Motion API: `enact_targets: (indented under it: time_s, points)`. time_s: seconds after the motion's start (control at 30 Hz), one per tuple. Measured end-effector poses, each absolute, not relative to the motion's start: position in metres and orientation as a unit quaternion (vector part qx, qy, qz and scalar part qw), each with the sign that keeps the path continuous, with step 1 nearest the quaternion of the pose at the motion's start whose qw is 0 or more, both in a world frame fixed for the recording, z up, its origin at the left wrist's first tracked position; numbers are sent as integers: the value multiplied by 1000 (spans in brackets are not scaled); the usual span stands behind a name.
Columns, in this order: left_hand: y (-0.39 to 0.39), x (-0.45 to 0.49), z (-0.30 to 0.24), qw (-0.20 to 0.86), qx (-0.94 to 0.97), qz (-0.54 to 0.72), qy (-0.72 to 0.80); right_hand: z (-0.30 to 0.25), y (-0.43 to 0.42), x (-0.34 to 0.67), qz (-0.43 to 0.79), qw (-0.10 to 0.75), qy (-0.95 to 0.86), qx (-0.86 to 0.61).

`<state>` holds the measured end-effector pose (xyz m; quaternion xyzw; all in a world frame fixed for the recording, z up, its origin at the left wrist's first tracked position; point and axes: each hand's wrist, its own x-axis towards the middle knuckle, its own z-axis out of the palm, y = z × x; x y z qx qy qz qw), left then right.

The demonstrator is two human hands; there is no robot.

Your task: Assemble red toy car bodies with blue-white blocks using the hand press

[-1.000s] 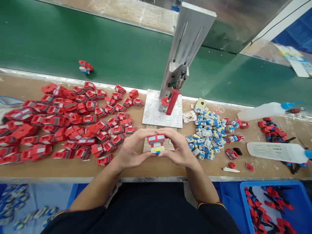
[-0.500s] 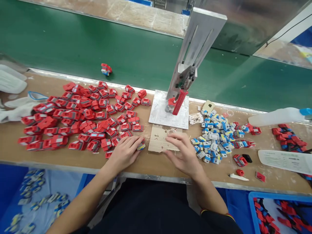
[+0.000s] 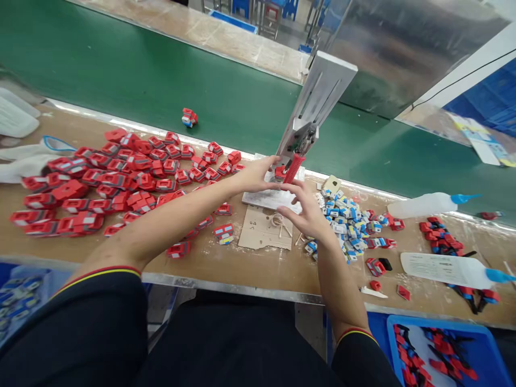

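Note:
My left hand (image 3: 258, 174) reaches forward to the base of the toggle clamp, thumb and fingers apart beside its red handle (image 3: 294, 167). My right hand (image 3: 307, 212) is just in front of the handle, fingers curved and spread, with nothing visible in it. Under both hands lies the clamp's metal base plate (image 3: 258, 200). A red part shows beneath the clamp, partly covered by the fingers. Nearer to me is a piece of cardboard (image 3: 256, 231) with a clear ring and cotton swabs on it. A red toy part (image 3: 223, 231) touches a small blue-and-yellow part (image 3: 226, 240) left of the cardboard.
Many red toy parts (image 3: 139, 161) cover the table's left side. Grey, blue and yellow parts (image 3: 342, 215) are heaped at the right. Beyond are squeeze bottles (image 3: 443, 269) and a blue tray (image 3: 479, 344). One assembled piece (image 3: 189, 117) sits on the green belt (image 3: 133, 80).
My left hand has moved from the red parts forward to the clamp. My right hand has risen from the cardboard towards the handle. The view has shifted a little.

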<state>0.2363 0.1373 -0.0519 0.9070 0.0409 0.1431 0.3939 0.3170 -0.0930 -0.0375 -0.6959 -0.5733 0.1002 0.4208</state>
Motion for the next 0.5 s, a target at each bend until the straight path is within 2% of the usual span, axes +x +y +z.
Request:
enact_targets:
  time_s: [0.13, 0.23, 0.4, 0.5]
  points:
    - [133, 263, -67, 422, 895, 139, 33, -38, -84, 318, 186, 510, -576, -611]
    - [130, 259, -74, 435, 883, 173, 35, -3, -91, 315, 188, 573, -606, -518]
    - [132, 262, -80, 524, 831, 166, 80, 89, -51, 346, 105, 627, -617, -464]
    - [139, 262, -83, 578, 797, 144, 101, 119, -20, 379, 52, 608, -612, -503]
